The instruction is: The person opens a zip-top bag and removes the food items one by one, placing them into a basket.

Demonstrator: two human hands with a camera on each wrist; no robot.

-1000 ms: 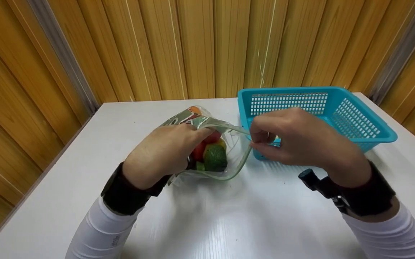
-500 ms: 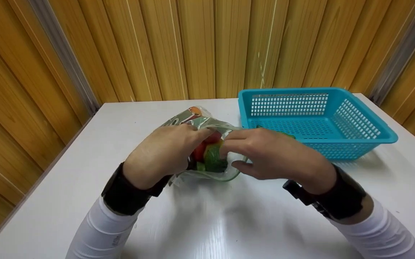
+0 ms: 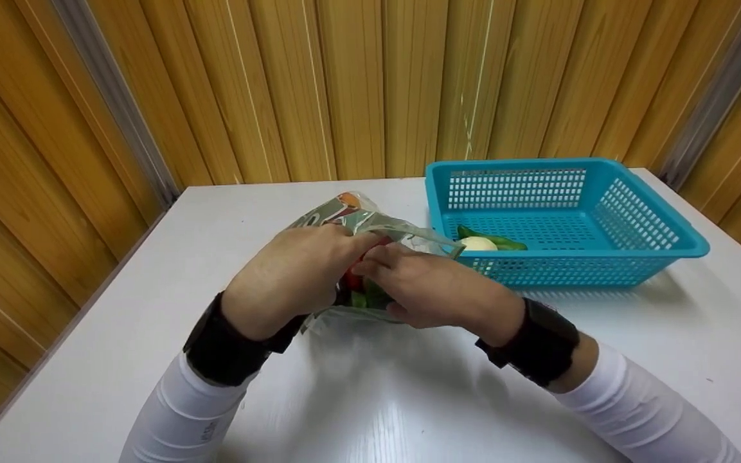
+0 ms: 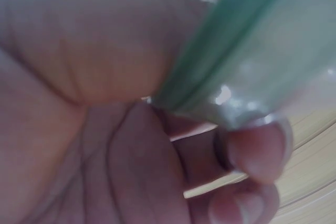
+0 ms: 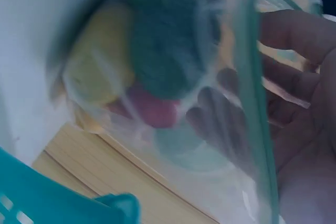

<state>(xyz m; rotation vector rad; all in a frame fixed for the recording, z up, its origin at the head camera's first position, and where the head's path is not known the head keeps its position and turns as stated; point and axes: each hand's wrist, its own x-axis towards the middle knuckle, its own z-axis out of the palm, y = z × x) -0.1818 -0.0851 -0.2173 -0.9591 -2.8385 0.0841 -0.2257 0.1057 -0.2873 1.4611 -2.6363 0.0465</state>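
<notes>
A clear zip bag [image 3: 322, 215] with a printed side and a green zip strip [image 4: 226, 35] lies on the table, mouth open. My left hand [image 3: 296, 276] grips the bag's rim, the strip passing between thumb and fingers in the left wrist view. My right hand [image 3: 434, 286] reaches in through the mouth. Its fingers [image 5: 210, 119] show through the plastic, slightly bent and holding nothing. Inside the bag are a dark green, avocado-like piece [image 5: 165, 40], a yellow piece [image 5: 102, 56] and a red one [image 5: 149, 106]. My hands partly cover the contents in the head view.
A turquoise plastic basket [image 3: 569, 254] stands right of the bag. In its near left corner lie a long green pepper [image 3: 508, 244] and a round whitish piece [image 3: 478, 244]. The white table [image 3: 370, 399] meets a wood-panelled wall [image 3: 357, 90] at the back.
My right hand has let go of the bag's right edge by the basket and moved left into the mouth. The pepper and whitish piece have come into view. My left hand stays put.
</notes>
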